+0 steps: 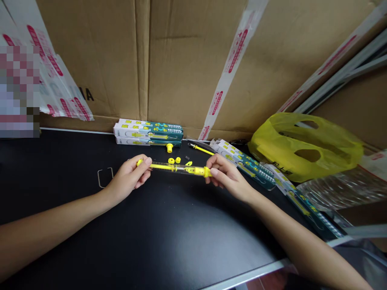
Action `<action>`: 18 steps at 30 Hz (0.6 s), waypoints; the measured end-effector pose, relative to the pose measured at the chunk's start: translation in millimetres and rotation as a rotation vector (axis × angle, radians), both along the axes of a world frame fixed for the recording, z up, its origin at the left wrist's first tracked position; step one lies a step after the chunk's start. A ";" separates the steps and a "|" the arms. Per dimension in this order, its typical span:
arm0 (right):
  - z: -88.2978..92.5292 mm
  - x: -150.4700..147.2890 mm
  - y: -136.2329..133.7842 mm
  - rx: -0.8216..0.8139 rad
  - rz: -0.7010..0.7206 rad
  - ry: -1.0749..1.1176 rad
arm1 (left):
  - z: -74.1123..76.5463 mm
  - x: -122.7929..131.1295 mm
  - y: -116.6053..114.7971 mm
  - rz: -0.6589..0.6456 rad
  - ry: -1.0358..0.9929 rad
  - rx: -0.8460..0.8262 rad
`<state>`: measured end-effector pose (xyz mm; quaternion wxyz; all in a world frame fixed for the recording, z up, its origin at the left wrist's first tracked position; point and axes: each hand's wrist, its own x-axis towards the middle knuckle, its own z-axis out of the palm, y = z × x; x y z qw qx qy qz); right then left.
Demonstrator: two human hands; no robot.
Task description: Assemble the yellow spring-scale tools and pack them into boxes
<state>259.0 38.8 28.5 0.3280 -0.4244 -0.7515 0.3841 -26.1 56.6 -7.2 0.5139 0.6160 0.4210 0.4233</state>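
Note:
A clear-tubed spring scale (181, 169) with yellow inner parts is held level above the black table between my two hands. My left hand (133, 172) pinches its left end, with the yellow end partly covered by my fingers. At the other end, my right hand (225, 174) grips the yellow cap. Just behind the tube lie a yellow flanged cap (169, 148), a yellow ring (171, 160), a small yellow plug (178, 160), a small flat yellow piece (189, 163) and a tiny spring (187, 158). To the left of my left hand is a bent metal wire (105, 177).
Printed boxes (148, 133) are stacked against the cardboard wall (187, 72). More boxes (244, 163) lie along the right edge, beside a yellow plastic bag (272, 141). A yellow rod with a metal hook (201, 149) rests behind my right hand. The table (169, 241) has a pale front edge.

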 end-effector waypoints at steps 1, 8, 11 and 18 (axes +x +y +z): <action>0.4 -0.6 -0.4 0.001 0.007 0.002 | 0.2 0.0 0.0 0.001 0.000 0.001; 0.2 -0.5 -1.3 0.026 -0.018 -0.117 | 0.7 0.0 -0.6 0.006 0.012 -0.002; -0.4 0.1 -0.3 0.019 -0.031 -0.067 | -0.2 -0.1 -0.7 0.006 0.014 -0.002; -0.6 0.0 -0.8 0.003 0.001 -0.086 | 0.5 -0.1 -0.4 0.002 0.006 -0.004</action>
